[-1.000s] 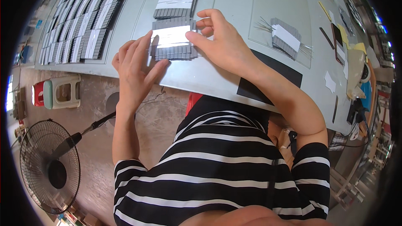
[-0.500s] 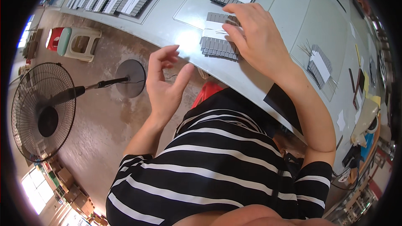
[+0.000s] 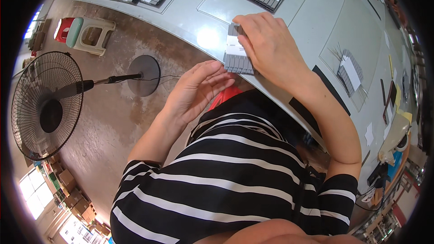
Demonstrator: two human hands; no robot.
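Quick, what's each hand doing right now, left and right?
Left hand: open, palm up, at the table edge just below the grey bundle.
Right hand: pressed down on the grey bundle, fingers curled over it.

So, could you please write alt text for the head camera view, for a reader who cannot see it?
Seen from above, a person's right hand presses on a grey ribbed bundle with a white band at the edge of a pale table, the open left hand just below it. A standing fan is on the floor.

hands (image 3: 235, 70), banded grey strip bundle (image 3: 236, 54), table edge (image 3: 181, 27)
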